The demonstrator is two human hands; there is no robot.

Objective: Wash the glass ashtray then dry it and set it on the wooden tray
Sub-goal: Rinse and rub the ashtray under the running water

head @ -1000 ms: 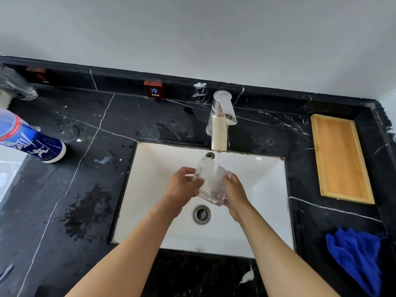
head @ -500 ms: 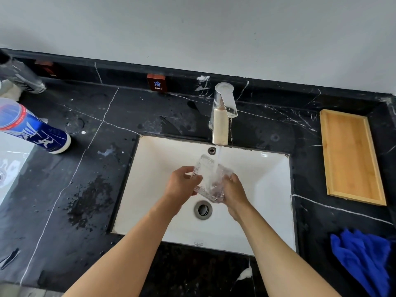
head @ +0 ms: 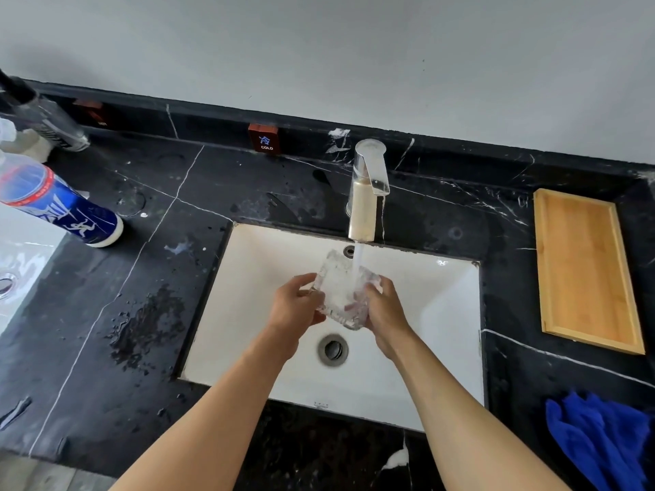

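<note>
The glass ashtray is up over the white sink basin, tipped so its hollow faces the stream of water falling from the faucet. That tilt looks deliberate: the water strikes the inside and runs off into the basin, not onto the black marble counter.

The left hand clasps the ashtray's left edge, fingers curled around it. The right hand grips the right edge, thumb on the rim. Both are closed on the glass, one on each side, which keeps a wet, slippery piece steady above the drain.

I'd say the washing step is under way; drying and placing remain. The blue cloth lies bunched on the counter at the near right, within reach for drying, and the wooden tray sits bare beyond it, right of the basin, well apart from the splash. A blue-labelled bottle stands far off to the left, out of the way.
</note>
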